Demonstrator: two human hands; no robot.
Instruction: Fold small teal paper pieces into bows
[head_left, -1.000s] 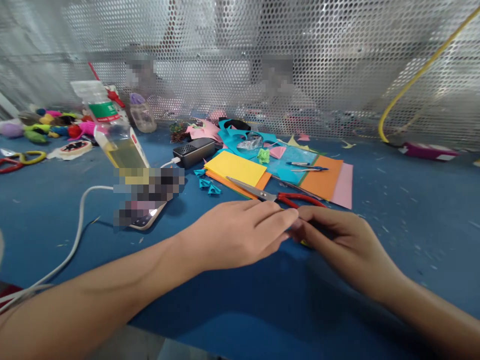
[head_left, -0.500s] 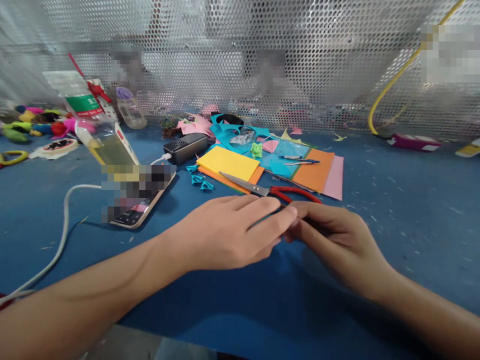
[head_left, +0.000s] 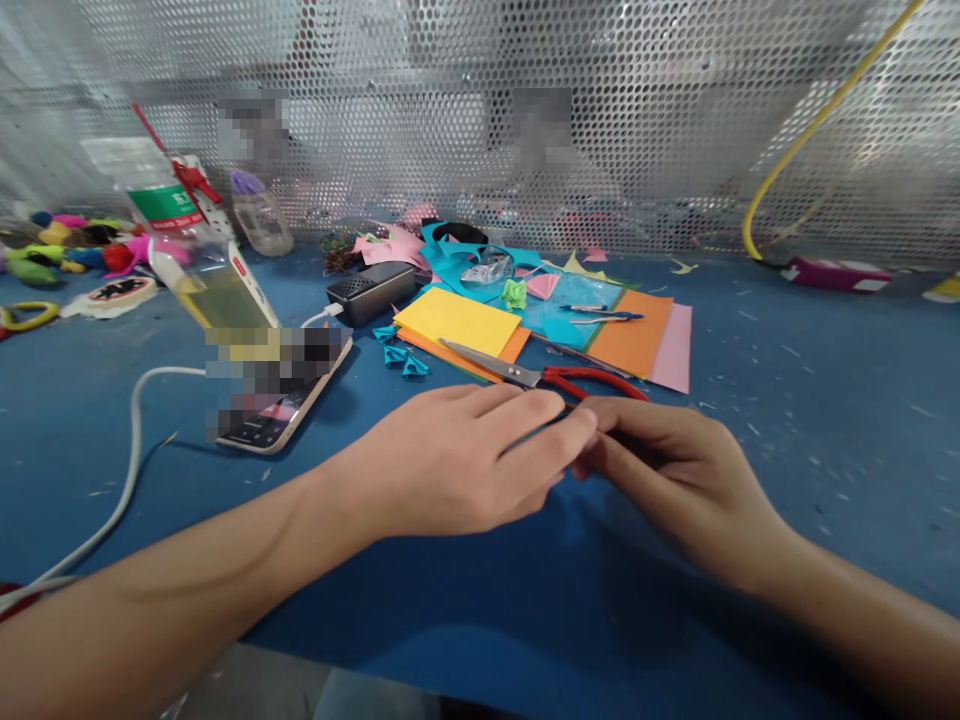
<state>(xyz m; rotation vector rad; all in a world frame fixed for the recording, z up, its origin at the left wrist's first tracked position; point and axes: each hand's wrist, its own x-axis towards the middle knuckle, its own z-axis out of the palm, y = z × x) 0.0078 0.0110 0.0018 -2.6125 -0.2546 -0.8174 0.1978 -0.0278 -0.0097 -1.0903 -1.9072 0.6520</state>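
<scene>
My left hand and my right hand meet at the fingertips above the blue table. Both are closed in a pinch, and whatever lies between the fingers is hidden behind them. Just beyond the hands rest scissors with red handles, their blades pointing left over orange and yellow sheets of paper. Small folded blue paper pieces lie to the left of the sheets. A crumpled green paper piece and a pink folded one sit farther back.
On the left are a phone with a white cable, a black box-shaped device and a plastic bottle. Orange sheets and pens lie right of centre. A perforated metal panel stands behind.
The view has shifted very slightly. Both hands keep nearly the same pinched pose, fingertips together, and the things on the table have not moved.
</scene>
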